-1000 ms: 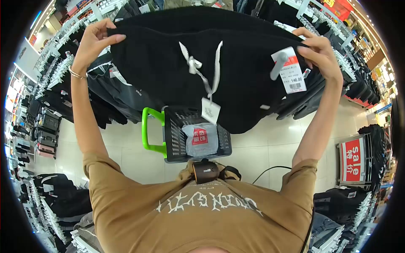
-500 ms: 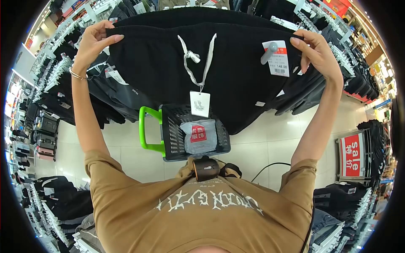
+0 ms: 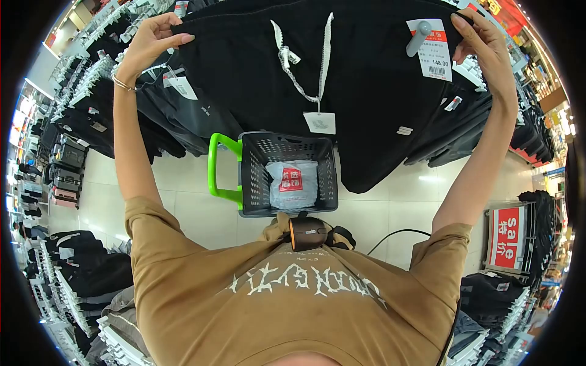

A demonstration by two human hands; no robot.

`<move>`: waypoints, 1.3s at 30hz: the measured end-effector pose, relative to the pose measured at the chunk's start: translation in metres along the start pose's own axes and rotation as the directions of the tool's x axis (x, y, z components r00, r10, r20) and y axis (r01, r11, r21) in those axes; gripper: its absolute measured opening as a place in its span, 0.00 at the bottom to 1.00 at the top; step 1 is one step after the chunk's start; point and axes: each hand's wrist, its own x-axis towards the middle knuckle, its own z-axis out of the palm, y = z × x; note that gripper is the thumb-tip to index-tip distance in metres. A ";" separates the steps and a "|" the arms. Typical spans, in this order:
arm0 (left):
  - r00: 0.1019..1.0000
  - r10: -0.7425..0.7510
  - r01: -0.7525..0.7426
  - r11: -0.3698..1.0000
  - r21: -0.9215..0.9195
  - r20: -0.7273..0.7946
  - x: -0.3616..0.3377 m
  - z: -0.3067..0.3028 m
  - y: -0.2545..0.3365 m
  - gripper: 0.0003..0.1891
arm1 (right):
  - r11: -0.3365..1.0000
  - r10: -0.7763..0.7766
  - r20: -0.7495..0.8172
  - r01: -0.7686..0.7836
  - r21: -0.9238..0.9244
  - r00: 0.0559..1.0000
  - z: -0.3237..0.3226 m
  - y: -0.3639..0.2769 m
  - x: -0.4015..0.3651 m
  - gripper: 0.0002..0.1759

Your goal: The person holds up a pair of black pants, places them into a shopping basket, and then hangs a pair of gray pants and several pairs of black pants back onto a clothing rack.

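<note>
The left hand (image 3: pixel 155 46) pinches one upper corner of a black garment (image 3: pixel 372 79) between thumb and fingers; the right hand (image 3: pixel 485 52) pinches the other corner, its fingertips partly hidden behind the cloth. The garment hangs stretched between them, in front of the person. The middle of its top edge runs out of view, and on the left its dark cloth is hard to tell from the dark clothes (image 3: pixel 165 113) behind. How long its legs are cannot be told.

A white drawstring (image 3: pixel 327 61) hangs at its front, above a card (image 3: pixel 319 123) whose print is too small to read. A grey security pin (image 3: pixel 419 39) covers part of the price tag (image 3: pixel 436 58), which reads 148.00.

Below the garment stands a black basket (image 3: pixel 330 177) with a green handle (image 3: pixel 212 171), holding a printed plastic bag (image 3: pixel 293 196). The garment blocks much of the racks beyond. A sale sign (image 3: pixel 506 238) stands to the right.
</note>
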 end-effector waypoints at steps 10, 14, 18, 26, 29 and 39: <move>0.990 0.102 -0.071 0.956 0.286 -0.095 -0.023 0.055 -0.026 0.19 | 0.997 0.037 0.065 -0.041 0.068 0.997 0.063 -0.036 0.008 0.14; 0.836 0.115 -0.084 0.993 0.081 -0.537 -0.046 0.132 0.053 0.16 | 0.992 0.058 0.080 -0.066 0.106 0.995 0.087 -0.030 0.005 0.17; 0.970 -0.125 -0.051 0.735 -0.676 -0.209 -0.048 0.218 0.107 0.15 | 0.989 0.050 0.087 -0.061 0.133 0.995 0.101 -0.038 -0.002 0.18; 0.970 -0.238 0.145 0.420 -0.896 0.046 -0.011 0.274 0.144 0.28 | 0.984 0.056 0.140 -0.078 0.160 0.989 0.107 -0.045 -0.015 0.14; 0.978 -0.207 0.095 0.335 -0.937 0.026 -0.011 0.282 0.141 0.25 | 0.992 0.035 0.135 -0.051 0.115 0.990 0.108 -0.050 -0.021 0.11; 0.995 -0.071 0.088 0.186 -0.979 0.076 -0.016 0.298 0.096 0.06 | 0.985 -0.120 0.152 0.098 0.141 0.981 0.114 -0.055 -0.029 0.12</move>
